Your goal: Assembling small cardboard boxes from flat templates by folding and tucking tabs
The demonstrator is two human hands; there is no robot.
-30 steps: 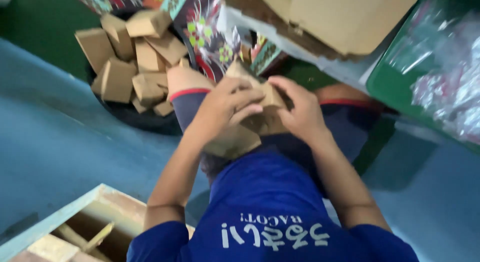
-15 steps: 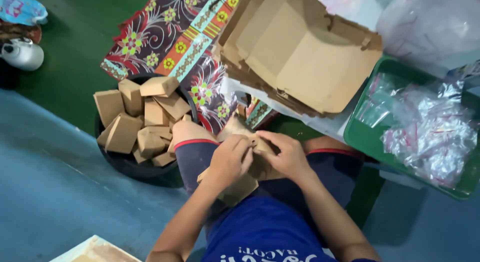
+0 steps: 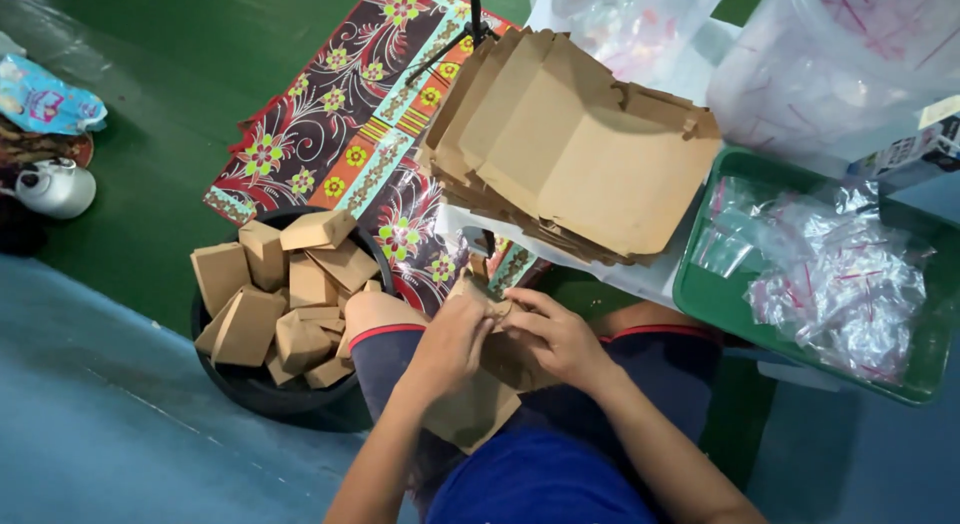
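Two hands at work over the lap: left hand and right hand, fingers pinched on one brown cardboard piece; roughly ten folded boxes heaped in one black basin; one stack of flat blanks; one green tray.

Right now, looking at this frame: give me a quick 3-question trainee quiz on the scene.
1. True or false: both hands are on the same brown cardboard piece.
2. Where do the folded boxes sit? A) in the green tray B) in the black tub C) on the patterned mat
3. What fills the green tray?

Key
1. True. The left hand and right hand both grip it over the lap.
2. B. They are piled in the black tub to the person's left.
3. Clear plastic bags; the flat cardboard stack lies beside the tray, not in it.
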